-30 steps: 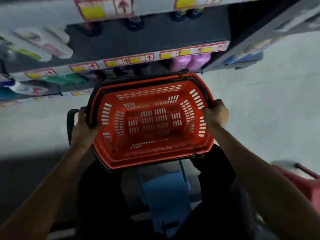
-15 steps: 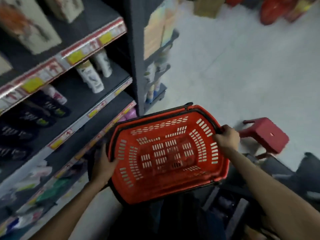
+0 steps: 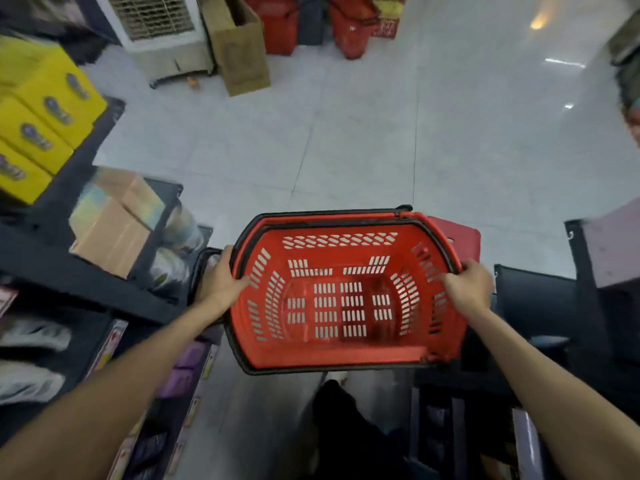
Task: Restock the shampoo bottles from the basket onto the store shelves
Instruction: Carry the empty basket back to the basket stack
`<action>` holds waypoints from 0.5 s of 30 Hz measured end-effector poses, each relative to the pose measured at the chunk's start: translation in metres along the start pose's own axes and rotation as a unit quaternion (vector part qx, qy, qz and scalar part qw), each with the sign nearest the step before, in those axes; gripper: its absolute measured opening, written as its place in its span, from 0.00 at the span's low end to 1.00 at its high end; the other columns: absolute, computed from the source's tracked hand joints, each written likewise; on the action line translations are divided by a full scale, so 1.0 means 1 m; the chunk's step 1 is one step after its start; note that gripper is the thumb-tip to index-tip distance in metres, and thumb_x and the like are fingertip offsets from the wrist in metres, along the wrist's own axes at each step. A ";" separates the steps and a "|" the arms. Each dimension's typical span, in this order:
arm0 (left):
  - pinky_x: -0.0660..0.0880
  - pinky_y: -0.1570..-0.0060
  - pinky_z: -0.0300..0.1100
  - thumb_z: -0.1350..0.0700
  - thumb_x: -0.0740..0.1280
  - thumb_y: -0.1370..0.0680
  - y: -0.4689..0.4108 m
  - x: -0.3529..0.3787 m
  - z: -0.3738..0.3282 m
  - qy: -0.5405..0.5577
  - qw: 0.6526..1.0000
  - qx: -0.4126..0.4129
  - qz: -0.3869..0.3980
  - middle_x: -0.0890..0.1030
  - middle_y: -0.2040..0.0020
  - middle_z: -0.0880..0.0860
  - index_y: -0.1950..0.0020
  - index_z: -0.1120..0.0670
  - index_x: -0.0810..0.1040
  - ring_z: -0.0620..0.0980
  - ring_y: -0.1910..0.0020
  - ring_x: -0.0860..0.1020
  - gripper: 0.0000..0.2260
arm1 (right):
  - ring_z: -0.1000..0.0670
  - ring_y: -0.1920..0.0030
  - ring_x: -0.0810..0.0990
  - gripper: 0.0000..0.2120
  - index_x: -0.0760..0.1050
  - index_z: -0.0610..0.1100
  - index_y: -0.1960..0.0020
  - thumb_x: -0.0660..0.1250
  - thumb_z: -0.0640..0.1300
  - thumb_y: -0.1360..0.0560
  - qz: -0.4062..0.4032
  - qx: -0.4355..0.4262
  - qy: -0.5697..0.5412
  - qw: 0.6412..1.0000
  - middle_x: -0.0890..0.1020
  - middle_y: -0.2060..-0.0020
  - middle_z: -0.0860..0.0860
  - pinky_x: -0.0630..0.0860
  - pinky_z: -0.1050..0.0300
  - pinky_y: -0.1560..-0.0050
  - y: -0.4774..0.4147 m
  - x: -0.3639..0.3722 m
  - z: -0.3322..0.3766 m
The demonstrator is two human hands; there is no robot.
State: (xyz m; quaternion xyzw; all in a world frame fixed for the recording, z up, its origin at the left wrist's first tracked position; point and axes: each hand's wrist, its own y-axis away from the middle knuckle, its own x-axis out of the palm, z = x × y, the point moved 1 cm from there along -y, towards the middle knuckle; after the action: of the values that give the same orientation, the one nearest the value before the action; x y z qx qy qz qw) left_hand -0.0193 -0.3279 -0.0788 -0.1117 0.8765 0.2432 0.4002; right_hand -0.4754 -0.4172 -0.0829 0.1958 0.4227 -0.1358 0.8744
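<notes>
your left hand (image 3: pixel 221 284) and right hand (image 3: pixel 468 287) each grip an end rim of the red slotted plastic basket (image 3: pixel 346 299). you hold it level over the pale tiled floor (image 3: pixel 363 140), dark shelving (image 3: pixel 86 282) to its left.

Yellow boxes (image 3: pixel 41 112) sit far left; a cooler (image 3: pixel 162 32) and a tall carton (image 3: pixel 239 53) stand on the floor (image 3: pixel 363 133) (red stool (image 3: pixel 457 240) nearer, partly hidden).

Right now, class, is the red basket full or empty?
Empty: the basket shows only its bare slotted floor and walls, nothing inside.
</notes>
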 end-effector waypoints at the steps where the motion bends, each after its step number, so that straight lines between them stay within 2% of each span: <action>1: 0.73 0.62 0.45 0.54 0.75 0.24 -0.018 -0.002 -0.019 -0.017 1.000 0.001 -0.001 0.82 0.47 0.58 0.28 0.53 0.69 0.60 0.55 0.81 0.27 | 0.42 0.61 0.81 0.11 0.80 0.45 0.53 0.74 0.46 0.34 0.000 0.004 -0.006 1.000 0.83 0.63 0.48 0.74 0.54 0.61 -0.020 -0.002 0.004; 3: 0.73 0.64 0.45 0.50 0.74 0.26 -0.054 -0.006 -0.052 -0.043 0.999 0.011 -0.013 0.82 0.51 0.56 0.29 0.52 0.68 0.59 0.59 0.80 0.28 | 0.41 0.61 0.82 0.12 0.80 0.45 0.54 0.75 0.46 0.36 -0.001 0.012 -0.018 1.000 0.83 0.64 0.47 0.77 0.52 0.60 -0.056 -0.010 0.017; 6: 0.78 0.56 0.49 0.49 0.74 0.26 -0.102 -0.017 -0.097 -0.054 0.998 0.031 -0.028 0.84 0.47 0.60 0.28 0.51 0.68 0.63 0.51 0.83 0.29 | 0.43 0.65 0.79 0.09 0.81 0.44 0.56 0.73 0.45 0.36 -0.004 0.002 -0.029 1.000 0.82 0.66 0.48 0.74 0.54 0.61 -0.101 -0.022 0.037; 8: 0.78 0.53 0.49 0.49 0.73 0.25 -0.130 -0.024 -0.129 -0.046 0.997 0.048 -0.036 0.84 0.46 0.61 0.28 0.51 0.68 0.63 0.49 0.83 0.27 | 0.46 0.68 0.77 0.06 0.79 0.46 0.61 0.71 0.46 0.36 -0.007 -0.002 -0.040 0.999 0.81 0.68 0.49 0.69 0.58 0.66 -0.131 -0.031 0.052; 10: 0.76 0.53 0.48 0.48 0.73 0.24 -0.159 -0.030 -0.160 -0.036 0.997 0.063 -0.039 0.84 0.44 0.60 0.28 0.51 0.68 0.63 0.48 0.83 0.27 | 0.46 0.68 0.77 0.07 0.75 0.47 0.63 0.70 0.49 0.38 -0.022 -0.010 -0.040 0.999 0.80 0.70 0.51 0.67 0.59 0.68 -0.164 -0.039 0.069; 12: 0.75 0.53 0.47 0.46 0.73 0.24 -0.191 -0.034 -0.187 -0.035 0.996 0.075 -0.045 0.84 0.43 0.59 0.27 0.51 0.68 0.63 0.47 0.83 0.29 | 0.43 0.65 0.76 0.11 0.75 0.47 0.60 0.70 0.51 0.39 -0.033 -0.010 -0.025 0.999 0.79 0.67 0.50 0.69 0.57 0.63 -0.198 -0.045 0.086; 15: 0.76 0.51 0.48 0.47 0.74 0.25 -0.243 -0.036 -0.222 -0.036 0.995 0.077 -0.045 0.84 0.41 0.59 0.27 0.51 0.68 0.63 0.46 0.83 0.30 | 0.44 0.64 0.75 0.11 0.76 0.46 0.55 0.72 0.48 0.35 -0.027 -0.017 -0.004 0.999 0.79 0.63 0.48 0.69 0.55 0.60 -0.247 -0.047 0.113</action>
State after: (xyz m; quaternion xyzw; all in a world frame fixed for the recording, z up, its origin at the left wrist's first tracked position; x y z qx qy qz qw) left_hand -0.0451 -0.6503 -0.0088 -0.1112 0.8716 0.1604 0.4497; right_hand -0.5265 -0.6846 -0.0380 0.1692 0.4266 -0.1533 0.8751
